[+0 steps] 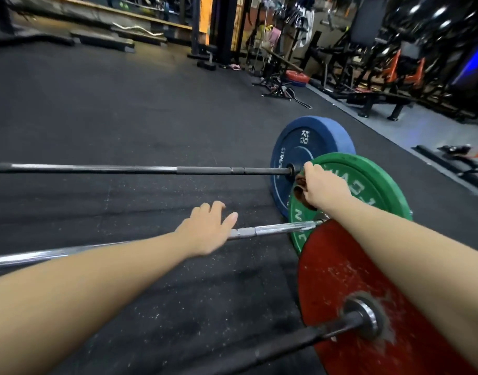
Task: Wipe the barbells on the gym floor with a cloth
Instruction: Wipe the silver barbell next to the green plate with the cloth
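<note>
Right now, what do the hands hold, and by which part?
The right hand grips a brown cloth, bunched in the fist; the left hand holds nothing.

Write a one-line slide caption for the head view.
Right hand holds a brown cloth by the blue plate; left hand over the silver bar.

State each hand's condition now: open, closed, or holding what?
Left hand: open, fingers relaxed over the middle barbell; contact unclear.
Right hand: grips the brown cloth near the green plate.
</note>
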Tool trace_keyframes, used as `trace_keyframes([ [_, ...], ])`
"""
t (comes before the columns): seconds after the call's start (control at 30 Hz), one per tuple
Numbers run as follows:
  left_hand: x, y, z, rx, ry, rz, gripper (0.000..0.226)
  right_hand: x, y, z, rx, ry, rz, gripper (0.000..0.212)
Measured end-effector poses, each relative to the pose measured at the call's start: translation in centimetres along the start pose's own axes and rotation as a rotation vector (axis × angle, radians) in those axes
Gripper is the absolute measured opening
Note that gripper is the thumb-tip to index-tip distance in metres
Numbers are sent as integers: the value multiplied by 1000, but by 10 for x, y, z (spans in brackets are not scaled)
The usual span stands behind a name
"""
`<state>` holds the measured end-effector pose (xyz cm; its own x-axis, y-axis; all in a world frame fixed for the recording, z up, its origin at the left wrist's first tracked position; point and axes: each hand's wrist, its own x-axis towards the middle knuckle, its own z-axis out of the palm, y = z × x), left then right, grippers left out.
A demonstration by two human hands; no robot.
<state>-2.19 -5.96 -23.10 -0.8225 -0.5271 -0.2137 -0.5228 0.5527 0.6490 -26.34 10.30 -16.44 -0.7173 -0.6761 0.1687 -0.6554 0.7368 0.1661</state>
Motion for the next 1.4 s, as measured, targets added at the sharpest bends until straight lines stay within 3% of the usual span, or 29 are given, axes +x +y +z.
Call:
trace_keyframes([
  [0.13, 19, -29, 6, 284, -21, 48, 60, 16, 14, 34, 15, 9, 107, 34],
  [0.27, 36, -49, 22, 501, -103, 59, 67, 12, 25, 82, -118, -128, 18, 31],
  [0.43, 34, -65, 49, 835, -115, 79, 97, 22, 29, 104, -234, -241, 106, 30],
  [0.53, 39, -63, 45, 818, -168, 54, 105, 27, 37, 106, -313, -340, 206, 31],
  [0.6, 41, -60, 42, 759, -207, 26, 97, 30, 36, 103, -319, -404, 257, 36],
  [0.7, 44, -57, 40, 596, -201, -25, 76, 36, 31, 98, -251, -541, 258, 55],
  [0.8, 47, -56, 38, 519, -209, -62, 71, 36, 26, 94, -212, -607, 230, 75],
  [0.97, 47, -55, 36, 563, -226, -52, 76, 26, 20, 98, -317, -597, 26, 47],
  [1.1, 52, -56, 33, 588, -300, -57, 80, 28, 25, 89, -333, -611, -9, 33],
  [1.4, 53, -56, 30, 571, -317, -48, 80, 30, 18, 80, -270, -600, 27, 27],
])
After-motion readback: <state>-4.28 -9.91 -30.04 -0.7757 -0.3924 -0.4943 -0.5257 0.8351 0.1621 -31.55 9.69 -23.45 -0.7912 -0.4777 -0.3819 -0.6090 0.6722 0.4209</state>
